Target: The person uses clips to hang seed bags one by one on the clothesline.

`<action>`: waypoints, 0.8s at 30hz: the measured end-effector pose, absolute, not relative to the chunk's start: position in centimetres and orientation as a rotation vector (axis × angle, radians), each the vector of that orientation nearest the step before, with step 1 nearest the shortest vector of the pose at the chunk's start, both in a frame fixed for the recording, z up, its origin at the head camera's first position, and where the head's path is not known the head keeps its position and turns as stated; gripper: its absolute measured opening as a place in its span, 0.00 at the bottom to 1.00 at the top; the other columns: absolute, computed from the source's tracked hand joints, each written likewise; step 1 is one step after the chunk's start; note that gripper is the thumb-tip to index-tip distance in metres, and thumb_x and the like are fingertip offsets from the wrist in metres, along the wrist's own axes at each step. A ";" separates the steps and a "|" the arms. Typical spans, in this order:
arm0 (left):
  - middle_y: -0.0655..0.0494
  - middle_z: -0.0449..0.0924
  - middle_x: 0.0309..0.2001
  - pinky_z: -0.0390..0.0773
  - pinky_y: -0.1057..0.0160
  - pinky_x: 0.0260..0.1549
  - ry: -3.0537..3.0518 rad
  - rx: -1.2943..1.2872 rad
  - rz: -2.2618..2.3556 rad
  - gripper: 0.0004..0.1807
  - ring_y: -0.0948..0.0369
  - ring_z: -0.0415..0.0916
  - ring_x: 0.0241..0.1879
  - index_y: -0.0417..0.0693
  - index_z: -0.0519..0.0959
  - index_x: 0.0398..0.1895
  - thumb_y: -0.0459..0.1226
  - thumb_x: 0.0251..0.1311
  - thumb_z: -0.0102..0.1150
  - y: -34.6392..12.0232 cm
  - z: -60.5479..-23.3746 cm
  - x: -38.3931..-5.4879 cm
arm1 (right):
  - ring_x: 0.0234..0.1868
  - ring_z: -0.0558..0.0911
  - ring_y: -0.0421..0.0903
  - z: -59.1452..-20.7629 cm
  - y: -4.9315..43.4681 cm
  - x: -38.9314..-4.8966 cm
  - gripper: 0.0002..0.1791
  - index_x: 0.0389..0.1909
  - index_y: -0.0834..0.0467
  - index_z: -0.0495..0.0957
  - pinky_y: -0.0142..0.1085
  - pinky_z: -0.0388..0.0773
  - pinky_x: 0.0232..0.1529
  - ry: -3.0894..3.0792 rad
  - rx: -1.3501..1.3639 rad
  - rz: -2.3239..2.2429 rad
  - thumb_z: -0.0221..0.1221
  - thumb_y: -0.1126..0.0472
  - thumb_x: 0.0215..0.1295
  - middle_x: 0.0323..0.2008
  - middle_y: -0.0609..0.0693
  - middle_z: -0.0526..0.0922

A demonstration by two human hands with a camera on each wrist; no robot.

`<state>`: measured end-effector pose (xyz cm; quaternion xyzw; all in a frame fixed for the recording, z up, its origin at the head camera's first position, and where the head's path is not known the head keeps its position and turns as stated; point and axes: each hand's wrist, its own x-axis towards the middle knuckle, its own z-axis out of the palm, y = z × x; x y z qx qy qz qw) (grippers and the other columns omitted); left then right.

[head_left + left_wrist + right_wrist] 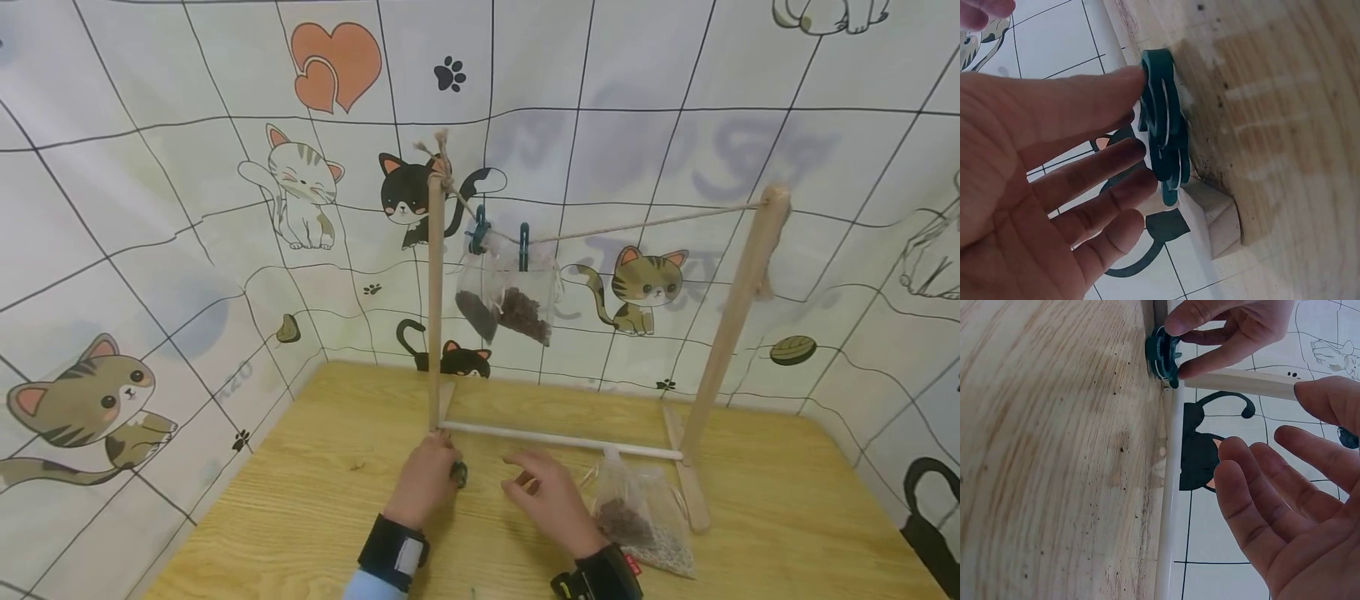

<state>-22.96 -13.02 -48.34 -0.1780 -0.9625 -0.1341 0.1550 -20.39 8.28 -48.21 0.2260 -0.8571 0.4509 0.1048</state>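
On the wooden table, dark green plastic clothespins [1163, 119] lie together under my left hand [425, 482]. Its thumb and fingertips pinch them, thumb at one end and a finger at the other, as the right wrist view shows. My right hand [549, 497] hovers a short way to the right, fingers loosely bent and apart, holding nothing. Beside its wrist lie clear plastic bags [660, 521], one with brown bits and one with pale grains. Two more bags [521, 304] with dark contents hang from a string [645, 223], held by green clothespins [524, 244].
The string is tied between two wooden posts, left [435, 308] and right [738, 321]. A white rod [555, 437] joins them low down, just beyond both hands. A cat-printed cloth [562, 150] surrounds the table [300, 517]. A black strap [930, 508] shows at far right.
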 end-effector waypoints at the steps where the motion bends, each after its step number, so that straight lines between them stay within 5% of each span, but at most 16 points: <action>1: 0.55 0.73 0.32 0.74 0.61 0.33 -2.754 -0.517 -0.363 0.11 0.57 0.71 0.34 0.45 0.82 0.28 0.27 0.37 0.66 -13.0 -48.4 -22.9 | 0.33 0.77 0.35 -48.2 8.2 -20.4 0.18 0.51 0.48 0.76 0.32 0.76 0.31 -2.525 0.670 1.337 0.59 0.51 0.60 0.49 0.50 0.78; 15: 0.54 0.71 0.35 0.73 0.61 0.34 -2.803 -0.521 -0.347 0.16 0.57 0.68 0.35 0.44 0.82 0.30 0.24 0.31 0.66 -12.7 -48.8 -22.9 | 0.34 0.76 0.34 -48.2 8.7 -20.4 0.18 0.53 0.44 0.75 0.32 0.75 0.32 -2.527 0.665 1.324 0.56 0.47 0.62 0.50 0.48 0.78; 24: 0.48 0.76 0.47 0.71 0.53 0.49 -2.721 -0.556 -0.453 0.20 0.51 0.72 0.48 0.44 0.81 0.38 0.36 0.35 0.71 -12.6 -48.0 -23.0 | 0.32 0.77 0.35 -48.1 9.2 -20.4 0.18 0.50 0.47 0.77 0.31 0.75 0.31 -2.515 0.578 1.345 0.60 0.50 0.59 0.48 0.48 0.79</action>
